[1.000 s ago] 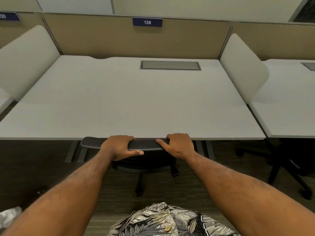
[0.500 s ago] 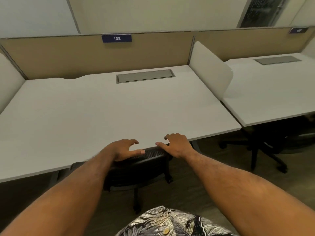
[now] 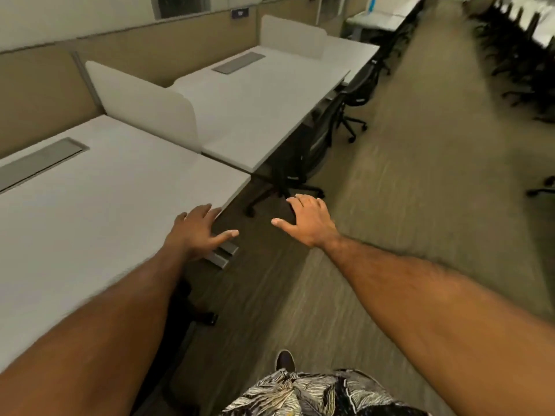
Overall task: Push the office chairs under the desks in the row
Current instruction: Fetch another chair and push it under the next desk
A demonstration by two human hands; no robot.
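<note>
Both your hands hold nothing. Your left hand hangs with its fingers spread over the right corner of the near white tabletop – whether it touches the edge, you cannot tell from this view. Your right hand is out over the striped grey carpet, fingers spread wide.

The near black office chair looks done: only a dark part and one caster show below the tabletop's front edge.

Further along, the black mesh office chair stands at the front edge of the second white tabletop, with its wheeled base out on the carpet – likely your next one, and your right hand points that way. Beyond it a third black chair also stands proud of its desk. So the row seems barely begun: one chair in, at least two left, and the blurred far end may hold more.
</note>
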